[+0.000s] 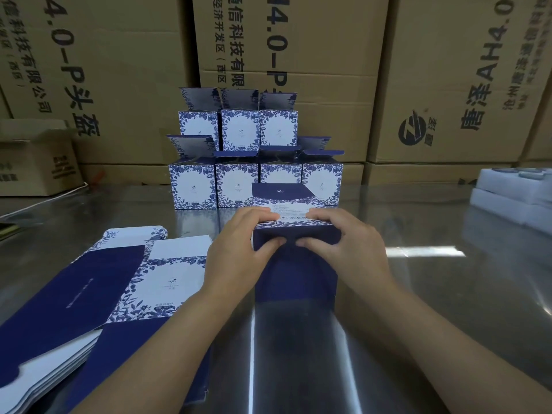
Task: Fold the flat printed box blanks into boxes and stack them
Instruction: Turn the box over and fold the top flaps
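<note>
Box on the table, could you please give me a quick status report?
Left hand and right hand both gripping half-folded box, thumbs on navy flap. Folded boxes stacked two tiers behind. Flat blanks piled left.

Even, dimmish light; white glare streaks the steel table [418,264], and edges bow with slight softness.

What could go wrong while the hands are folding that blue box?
1. The left hand and right hand press their thumbs on the dark flap of the half-folded box. Uneven pushing might crease it or leave the flap untucked.
2. The stacked boxes stand just behind it with their lids open. A nudge forward could topple them.
3. The left forearm passes over the flat blanks and might drag them.
</note>
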A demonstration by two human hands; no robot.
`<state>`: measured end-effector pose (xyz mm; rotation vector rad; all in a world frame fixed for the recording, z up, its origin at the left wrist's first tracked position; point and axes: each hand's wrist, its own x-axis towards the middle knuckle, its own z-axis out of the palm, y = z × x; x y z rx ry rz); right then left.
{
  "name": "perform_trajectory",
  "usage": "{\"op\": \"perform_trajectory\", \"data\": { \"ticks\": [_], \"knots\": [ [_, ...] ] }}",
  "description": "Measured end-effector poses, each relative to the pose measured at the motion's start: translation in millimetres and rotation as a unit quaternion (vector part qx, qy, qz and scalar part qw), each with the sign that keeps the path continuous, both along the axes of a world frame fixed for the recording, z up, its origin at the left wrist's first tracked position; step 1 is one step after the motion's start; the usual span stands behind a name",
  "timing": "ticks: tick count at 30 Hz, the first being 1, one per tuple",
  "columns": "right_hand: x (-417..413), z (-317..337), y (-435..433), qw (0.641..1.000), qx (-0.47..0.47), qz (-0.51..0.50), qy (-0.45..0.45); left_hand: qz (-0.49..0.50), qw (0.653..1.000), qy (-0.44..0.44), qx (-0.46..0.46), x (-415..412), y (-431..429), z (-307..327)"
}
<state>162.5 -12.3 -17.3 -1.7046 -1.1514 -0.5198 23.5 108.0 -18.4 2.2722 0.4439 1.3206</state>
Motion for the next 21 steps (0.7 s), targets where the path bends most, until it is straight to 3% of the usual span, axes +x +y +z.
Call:
{"op": "perform_trajectory", "data": {
  "ticks": [7,12,21],
  "knots": [
    [-3.5,-0.2,2.8,0.999,0.005,-0.036,-0.004,0.020,1.000,-0.015,0.011,1.4,-0.4,-1.9],
    [-1.1,1.5,-0.7,1.000,-0.020,-0.013,0.008,-0.019,1.000,-0.002,0.016,-0.4,4.6,-0.6],
    [1.0,2.1,-6.9,0.997,-0.020,0.061,0.053,-0.118,0.988,-0.021,-0.097,-3.8,4.1,2.5]
  ]
}}
